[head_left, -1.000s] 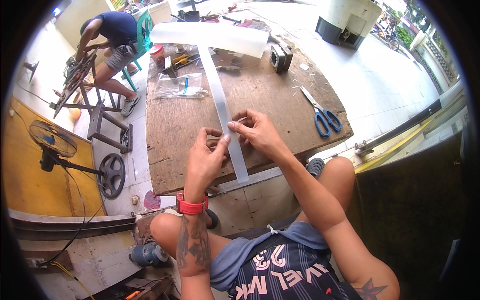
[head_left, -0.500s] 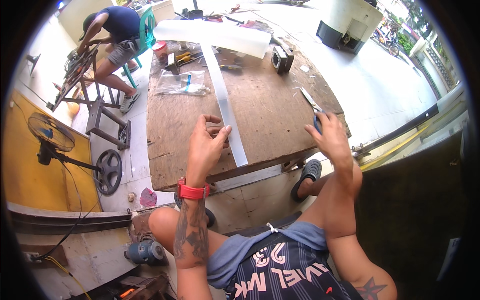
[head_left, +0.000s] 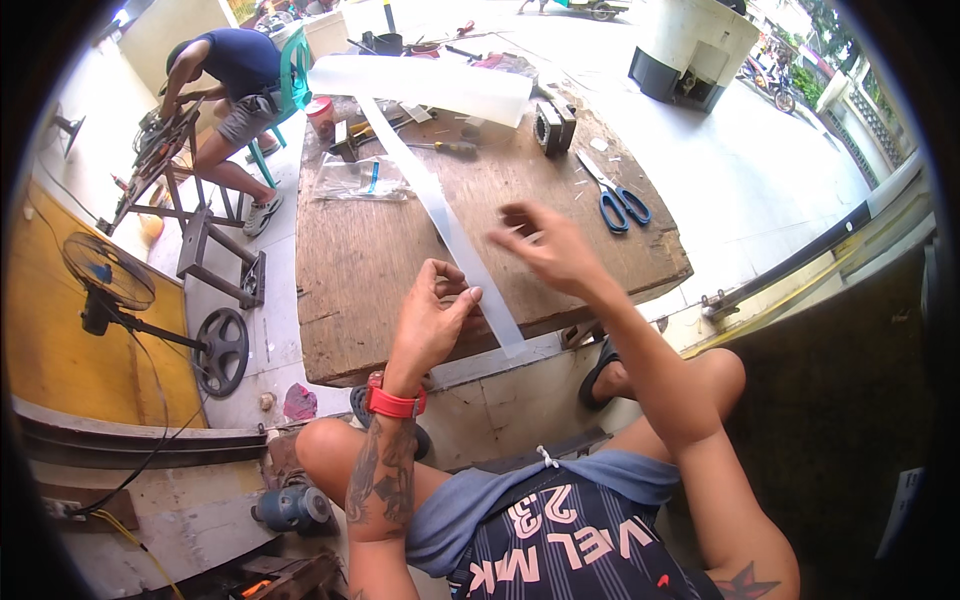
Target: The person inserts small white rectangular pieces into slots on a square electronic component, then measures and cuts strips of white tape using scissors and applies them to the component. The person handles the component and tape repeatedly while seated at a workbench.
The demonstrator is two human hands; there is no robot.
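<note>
A long translucent plastic strip (head_left: 428,192) runs across the wooden table from the far side to its near edge, where its end juts out past the wood. My left hand (head_left: 437,312) pinches the strip's edge between thumb and fingers close to that end. Over the table, right of the strip, my right hand (head_left: 545,245) hovers with its fingers apart and nothing in them, a little smeared by motion. Blue-handled scissors (head_left: 613,195) lie on the table's right part, blades partly spread. A rolled translucent sheet (head_left: 425,88) rests at the far end, touching the strip's far end.
The wooden table (head_left: 540,290) also bears a clear plastic bag (head_left: 358,178), a screwdriver (head_left: 442,147), a red-lidded jar (head_left: 320,118) and a dark metal block (head_left: 554,125). A standing fan (head_left: 105,270) is at left; beyond it a person (head_left: 235,75) bends over a metal frame.
My right hand has let go of the scissors and moved left toward the strip. With the strip, my left hand has come nearer and slightly right, slanting the strip.
</note>
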